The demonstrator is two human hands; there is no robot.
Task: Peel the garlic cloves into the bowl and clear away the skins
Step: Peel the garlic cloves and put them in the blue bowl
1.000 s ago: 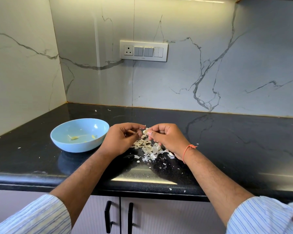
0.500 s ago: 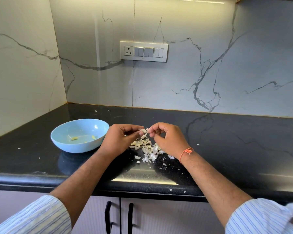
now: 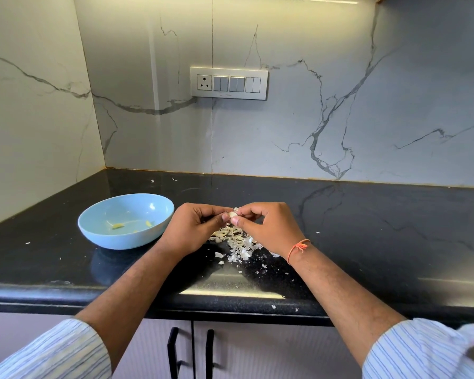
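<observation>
Just above the skins point(image 3: 237, 239) heaped on the counter point(image 3: 367, 228), the left hand point(image 3: 195, 228) and right hand point(image 3: 268, 225) both pinch one garlic clove point(image 3: 232, 214), apparently mid-peel. Next, likely: strip it clean, then drop it in the bowl point(image 3: 126, 220) at left

One bowl point(image 3: 126, 221), two hands, one garlic clove point(image 3: 232, 214), one skin pile point(image 3: 237, 240).

My left hand point(image 3: 192, 228) and right hand point(image 3: 268, 228) meet fingertip to fingertip, fingers curled, pinching small garlic clove point(image 3: 232, 214) together. Forearms bare, angled inward, sleeves pushed up.
</observation>
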